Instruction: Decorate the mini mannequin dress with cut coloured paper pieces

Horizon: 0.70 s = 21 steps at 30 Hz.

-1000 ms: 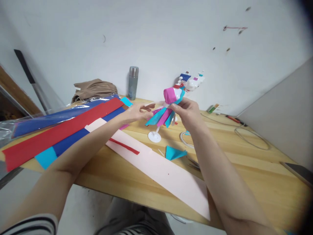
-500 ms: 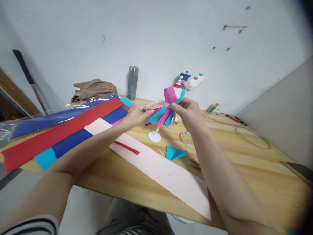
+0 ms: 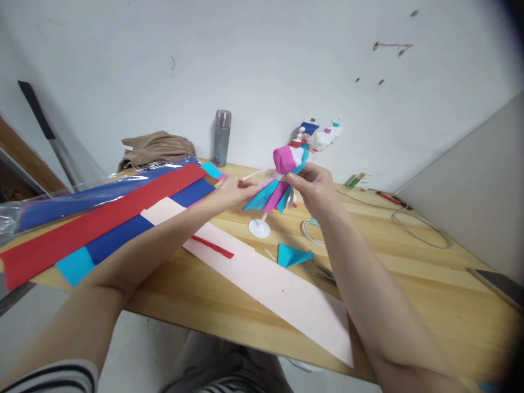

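A small figure (image 3: 284, 159) with a pink and turquoise paper skirt stands tilted on a white stand with a round base (image 3: 259, 228). My right hand (image 3: 314, 185) pinches the figure at its waist, thumb in front. At the skirt's upper left, the fingers of my left hand (image 3: 241, 189) are closed on a pale paper strip that runs to the waist. Part of that strip is hidden by the fingers. Below lie a turquoise paper piece (image 3: 293, 255) and a long pale pink sheet (image 3: 278, 284) with a thin red strip (image 3: 213, 247) on it.
Red (image 3: 102, 218) and blue paper strips lie at the left beside a plastic-wrapped pack. A brown cloth (image 3: 158, 150) and grey flask (image 3: 221, 139) stand by the wall. Other decorated figures (image 3: 323, 139) are behind. Scissors (image 3: 325, 273), a white ring (image 3: 311, 233) and a cable lie right.
My left hand has shifted slightly right, closer along the skirt's upper edge. The figure has moved very slightly left; my right hand keeps its hold.
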{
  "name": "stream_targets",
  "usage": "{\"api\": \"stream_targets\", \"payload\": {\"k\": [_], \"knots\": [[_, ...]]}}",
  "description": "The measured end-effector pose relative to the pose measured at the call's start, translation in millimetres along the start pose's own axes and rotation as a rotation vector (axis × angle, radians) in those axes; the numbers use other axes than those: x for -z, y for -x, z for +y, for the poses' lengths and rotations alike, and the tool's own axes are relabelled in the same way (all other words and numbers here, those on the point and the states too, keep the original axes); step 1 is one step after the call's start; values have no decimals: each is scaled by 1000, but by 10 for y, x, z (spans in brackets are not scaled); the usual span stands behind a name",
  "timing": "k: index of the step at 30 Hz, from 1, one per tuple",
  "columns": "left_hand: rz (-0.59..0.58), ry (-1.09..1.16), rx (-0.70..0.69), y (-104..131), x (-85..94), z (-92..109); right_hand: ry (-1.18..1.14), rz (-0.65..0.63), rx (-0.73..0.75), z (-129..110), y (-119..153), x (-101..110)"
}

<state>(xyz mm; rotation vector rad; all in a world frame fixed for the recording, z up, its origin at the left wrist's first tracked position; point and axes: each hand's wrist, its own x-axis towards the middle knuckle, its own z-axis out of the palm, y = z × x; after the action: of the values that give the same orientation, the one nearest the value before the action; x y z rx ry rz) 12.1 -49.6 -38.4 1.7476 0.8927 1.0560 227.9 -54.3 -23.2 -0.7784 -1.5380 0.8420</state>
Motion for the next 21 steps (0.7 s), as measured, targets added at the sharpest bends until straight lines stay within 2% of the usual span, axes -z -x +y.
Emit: {"api": "stream_targets", "payload": {"k": [4,8,12,15,19,21], "knots": [[-103,-86,9,9,12,33,-2,11,3,3,1,0],[-209,-62,14,-6,157,68,9,1,-5,-2,4,3],[-242,-143,86,-31,306,85,15,15,-15,-3,3,7],[-212,-201,123,-63,395,56,11,18,-20,-5,5,8],[-65,-100,147,-116,442,1,-32,-8,-6,-26,11,5],[22,-36,101,-123,430,16,-73,-42,5,-52,17,-2]]}}
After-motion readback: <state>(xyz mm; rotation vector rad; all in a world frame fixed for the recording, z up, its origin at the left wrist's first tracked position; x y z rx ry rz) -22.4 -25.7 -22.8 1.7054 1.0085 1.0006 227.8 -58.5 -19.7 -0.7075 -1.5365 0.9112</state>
